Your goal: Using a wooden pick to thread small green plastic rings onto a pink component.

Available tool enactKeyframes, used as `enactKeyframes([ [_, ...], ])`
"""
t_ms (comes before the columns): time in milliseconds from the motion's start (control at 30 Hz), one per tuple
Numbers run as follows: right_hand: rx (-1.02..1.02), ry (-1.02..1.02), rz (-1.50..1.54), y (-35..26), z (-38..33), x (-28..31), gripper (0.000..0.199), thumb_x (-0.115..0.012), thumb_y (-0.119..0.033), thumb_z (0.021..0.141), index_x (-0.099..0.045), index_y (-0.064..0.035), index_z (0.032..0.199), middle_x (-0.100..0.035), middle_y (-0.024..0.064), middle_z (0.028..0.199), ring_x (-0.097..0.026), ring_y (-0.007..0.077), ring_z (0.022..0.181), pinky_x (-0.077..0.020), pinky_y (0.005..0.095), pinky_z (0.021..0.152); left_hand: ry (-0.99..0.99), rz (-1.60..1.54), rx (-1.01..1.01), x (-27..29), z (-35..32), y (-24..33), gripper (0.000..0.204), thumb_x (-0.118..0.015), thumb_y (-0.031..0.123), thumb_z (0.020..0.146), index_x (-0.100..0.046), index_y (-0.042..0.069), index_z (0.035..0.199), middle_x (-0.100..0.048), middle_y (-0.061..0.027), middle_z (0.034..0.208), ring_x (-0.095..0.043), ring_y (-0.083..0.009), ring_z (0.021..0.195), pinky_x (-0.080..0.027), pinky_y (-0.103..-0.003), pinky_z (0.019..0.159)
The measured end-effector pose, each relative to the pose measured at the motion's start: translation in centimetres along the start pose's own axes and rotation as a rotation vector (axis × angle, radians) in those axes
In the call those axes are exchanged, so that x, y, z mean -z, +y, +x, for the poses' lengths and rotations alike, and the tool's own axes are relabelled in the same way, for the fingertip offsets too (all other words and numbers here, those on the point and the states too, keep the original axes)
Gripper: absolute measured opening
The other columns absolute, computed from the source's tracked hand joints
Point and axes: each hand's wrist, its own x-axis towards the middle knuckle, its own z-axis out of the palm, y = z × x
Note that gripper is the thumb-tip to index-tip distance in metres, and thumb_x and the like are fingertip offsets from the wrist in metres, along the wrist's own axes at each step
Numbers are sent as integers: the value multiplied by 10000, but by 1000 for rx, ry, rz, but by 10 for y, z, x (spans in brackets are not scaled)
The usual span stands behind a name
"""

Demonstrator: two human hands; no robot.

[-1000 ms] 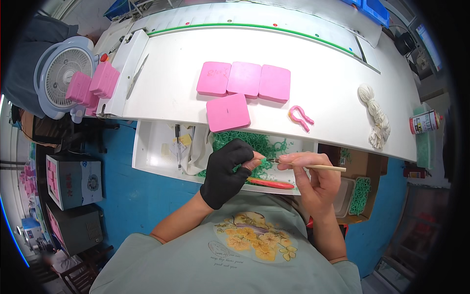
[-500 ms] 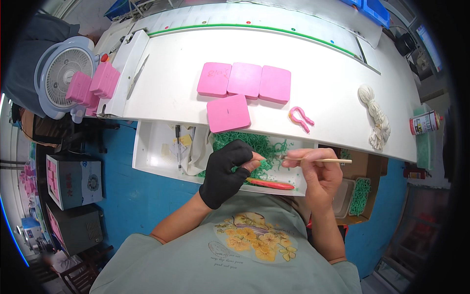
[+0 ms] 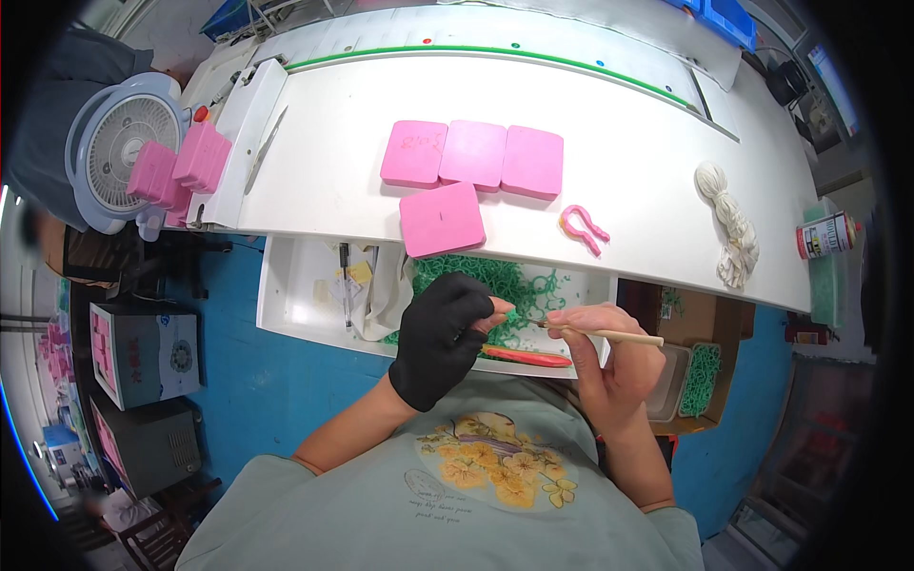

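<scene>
My left hand (image 3: 433,343), in a black glove with bare thumb and index fingertips, pinches a small green piece (image 3: 512,315) above an open white drawer (image 3: 297,295). A thin stick-like tool with a pale wooden handle (image 3: 624,336) is gripped between the fingers of my right hand (image 3: 617,369). Its small dark tip points left, close to the green piece; I cannot tell whether they touch. Beneath my hands, many small curly green pieces (image 3: 500,276) lie heaped in the drawer. A red and yellow slim tool (image 3: 528,357) rests along the drawer's front.
Several pink blocks (image 3: 443,221) and a pink U-shaped item (image 3: 583,230) lie on the white table (image 3: 324,171). Farther right are a white yarn skein (image 3: 728,226), a can (image 3: 826,237) and a tray of green pieces (image 3: 702,381). A fan (image 3: 129,143) stands left.
My right hand has turned and come lower, and the wooden handle now slopes down to the right. The tool's tip has shifted slightly left and down. My left hand has hardly moved.
</scene>
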Motion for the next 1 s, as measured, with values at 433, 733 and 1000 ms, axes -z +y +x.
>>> enactKeyframes([
  [433,99,-125,-232,-8,12,0,185,-691,80,805,-617,12,960,-678,143,869,-641,258,662,-498,318,572,-34,169,-79,-1,0,3,217,-722,-32,770,-724,99,943,-591,-52,844,-573,-170,673,-468,-295,586],
  [733,19,-174,-197,-9,18,5,144,-674,47,798,-615,5,922,-651,122,823,-628,265,665,-494,335,553,-47,104,-61,-3,-3,2,217,-717,-32,758,-721,94,936,-604,-57,857,-596,-190,715,-478,-308,603],
  [1000,293,-233,-293,-7,19,3,194,-686,-22,722,-640,-15,910,-669,93,857,-657,233,713,-545,309,598,-75,-7,39,-1,2,3,134,-666,-32,805,-705,37,913,-601,-75,813,-592,-192,720,-480,-315,635],
])
